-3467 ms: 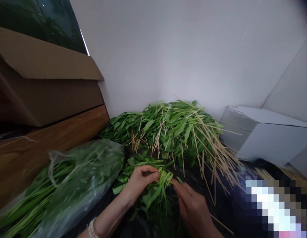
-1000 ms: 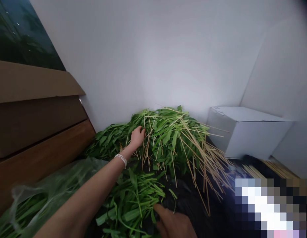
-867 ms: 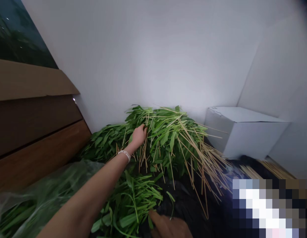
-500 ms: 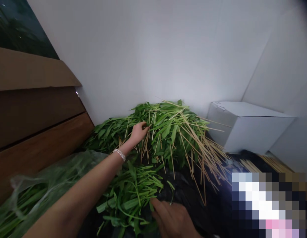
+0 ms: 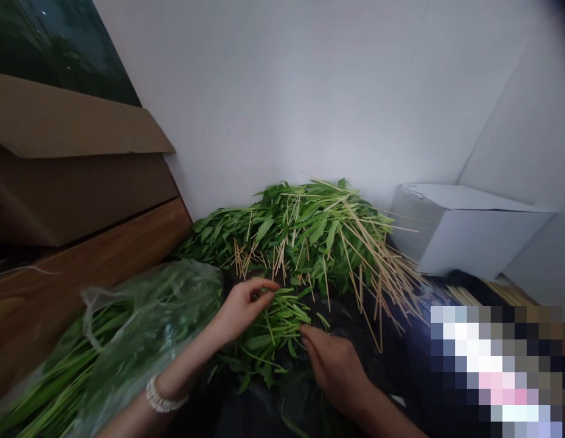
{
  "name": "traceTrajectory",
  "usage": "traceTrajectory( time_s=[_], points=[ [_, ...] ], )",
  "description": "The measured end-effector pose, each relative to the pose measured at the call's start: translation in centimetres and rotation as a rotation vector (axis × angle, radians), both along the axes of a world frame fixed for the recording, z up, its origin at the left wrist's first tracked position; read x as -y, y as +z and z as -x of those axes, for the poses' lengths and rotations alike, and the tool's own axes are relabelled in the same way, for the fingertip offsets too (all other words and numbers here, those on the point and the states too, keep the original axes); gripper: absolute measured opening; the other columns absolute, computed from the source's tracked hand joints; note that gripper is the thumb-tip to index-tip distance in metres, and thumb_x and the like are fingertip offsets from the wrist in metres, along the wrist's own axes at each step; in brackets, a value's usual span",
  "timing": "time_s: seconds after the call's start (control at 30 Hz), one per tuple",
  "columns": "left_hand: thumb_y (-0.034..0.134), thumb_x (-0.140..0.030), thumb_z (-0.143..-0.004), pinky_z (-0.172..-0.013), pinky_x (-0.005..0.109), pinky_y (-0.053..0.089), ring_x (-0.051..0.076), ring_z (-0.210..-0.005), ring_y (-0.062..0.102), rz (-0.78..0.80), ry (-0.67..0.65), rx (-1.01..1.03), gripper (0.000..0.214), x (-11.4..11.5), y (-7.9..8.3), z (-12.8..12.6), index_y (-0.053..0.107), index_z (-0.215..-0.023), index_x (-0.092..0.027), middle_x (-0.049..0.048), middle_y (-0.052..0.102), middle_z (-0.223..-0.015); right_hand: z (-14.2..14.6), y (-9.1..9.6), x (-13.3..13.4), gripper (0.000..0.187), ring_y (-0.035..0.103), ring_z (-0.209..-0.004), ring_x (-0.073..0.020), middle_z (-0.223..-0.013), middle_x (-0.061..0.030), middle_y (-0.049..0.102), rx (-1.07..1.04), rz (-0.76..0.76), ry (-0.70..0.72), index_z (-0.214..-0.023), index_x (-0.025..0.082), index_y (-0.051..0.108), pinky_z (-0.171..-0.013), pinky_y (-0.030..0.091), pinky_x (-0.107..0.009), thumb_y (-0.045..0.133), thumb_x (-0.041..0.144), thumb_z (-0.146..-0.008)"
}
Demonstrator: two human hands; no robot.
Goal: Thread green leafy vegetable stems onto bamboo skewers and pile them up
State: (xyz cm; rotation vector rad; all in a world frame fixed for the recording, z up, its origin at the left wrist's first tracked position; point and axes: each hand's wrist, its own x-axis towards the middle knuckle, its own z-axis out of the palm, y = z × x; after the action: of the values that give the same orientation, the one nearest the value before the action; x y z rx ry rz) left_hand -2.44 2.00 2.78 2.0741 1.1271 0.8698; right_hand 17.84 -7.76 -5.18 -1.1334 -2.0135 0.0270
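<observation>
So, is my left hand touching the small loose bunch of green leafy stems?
Touching. The head view shows the left hand with its fingertips resting on the small loose bunch of green leafy stems, no gap visible.

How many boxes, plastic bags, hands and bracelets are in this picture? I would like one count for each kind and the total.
Boxes: 2, a brown cardboard box and a white box
Plastic bags: 1, the plastic bag holding greens
Hands: 2, the left hand and the right hand, both touching the loose greens
Bracelets: 1, the bracelet on the left wrist
Total: 6
</observation>
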Motion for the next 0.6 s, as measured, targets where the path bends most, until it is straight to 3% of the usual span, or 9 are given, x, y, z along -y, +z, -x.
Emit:
traceTrajectory(
  time_s=[0.13, 0.23, 0.33, 0.4, 0.5, 0.6],
  points=[
    [0.060, -0.023, -0.083, -0.073, 0.025, 0.047, 0.016, -0.083, 0.062, -0.045, -0.152, -0.151, 0.015, 3.9, -0.9, -0.3, 0.069, -0.094, -0.021, 0.0030, 0.068, -0.094, -0.3, 0.0, -0.2, 0.026, 0.070, -0.077, -0.0174, -0.090, -0.0069, 0.071, 0.021, 0.018, -0.034, -0.111, 0.016, 0.057, -0.068, 0.053, -0.026, 0.036, 0.016, -0.095],
    [0.066, -0.024, -0.080, -0.075, 0.025, 0.045, 0.016, -0.085, 0.061, -0.094, -0.284, -0.215, 0.012, 7.0, -2.5, -1.5, 0.068, -0.091, -0.023, 0.0012, 0.067, -0.093, -0.8, 0.5, -0.5, 0.025, 0.070, -0.075, -0.0168, -0.092, -0.0069, 0.072, 0.011, -0.027, -0.073, -0.110, 0.017, 0.057, -0.068, 0.053, -0.026, 0.037, 0.017, -0.095],
    [0.074, -0.036, -0.075, -0.081, 0.026, 0.043, 0.017, -0.090, 0.060, -0.265, -0.482, -0.275, 0.023, 9.9, -6.1, -3.9, 0.066, -0.093, -0.025, 0.0006, 0.068, -0.100, -1.6, 1.6, -0.8, 0.024, 0.070, -0.079, -0.0161, -0.094, -0.0065, 0.072, -0.064, -0.085, -0.123, -0.110, 0.016, 0.057, -0.072, 0.053, -0.026, 0.039, 0.018, -0.095],
    [0.065, -0.037, -0.084, -0.076, 0.024, 0.041, 0.013, -0.083, 0.060, -0.420, -0.600, -0.319, 0.014, 11.3, -9.3, -5.6, 0.065, -0.096, -0.029, -0.0037, 0.071, -0.093, -2.4, 2.5, -0.9, 0.023, 0.069, -0.082, -0.0155, -0.096, -0.0061, 0.071, -0.122, -0.104, -0.159, -0.110, 0.017, 0.057, -0.073, 0.053, -0.025, 0.040, 0.019, -0.095],
    [0.063, -0.043, -0.085, -0.066, 0.023, 0.038, 0.009, -0.071, 0.059, -0.592, -0.576, -0.370, 0.022, 12.2, -13.9, -7.4, 0.062, -0.099, -0.026, -0.0063, 0.070, -0.078, -3.9, 3.7, -0.6, 0.023, 0.069, -0.082, -0.0147, -0.096, -0.0054, 0.071, -0.168, -0.078, -0.211, -0.108, 0.018, 0.058, -0.073, 0.052, -0.024, 0.040, 0.020, -0.094],
    [0.067, -0.040, -0.083, -0.061, 0.024, 0.036, 0.008, -0.069, 0.058, -0.725, -0.568, -0.302, 0.020, 12.3, -16.0, -7.8, 0.061, -0.094, -0.025, -0.0087, 0.070, -0.078, -5.6, 4.8, 0.1, 0.022, 0.068, -0.073, -0.0135, -0.085, -0.0032, 0.070, -0.205, -0.026, -0.264, -0.107, 0.019, 0.059, -0.068, 0.051, -0.023, 0.041, 0.023, -0.094]
  ],
)
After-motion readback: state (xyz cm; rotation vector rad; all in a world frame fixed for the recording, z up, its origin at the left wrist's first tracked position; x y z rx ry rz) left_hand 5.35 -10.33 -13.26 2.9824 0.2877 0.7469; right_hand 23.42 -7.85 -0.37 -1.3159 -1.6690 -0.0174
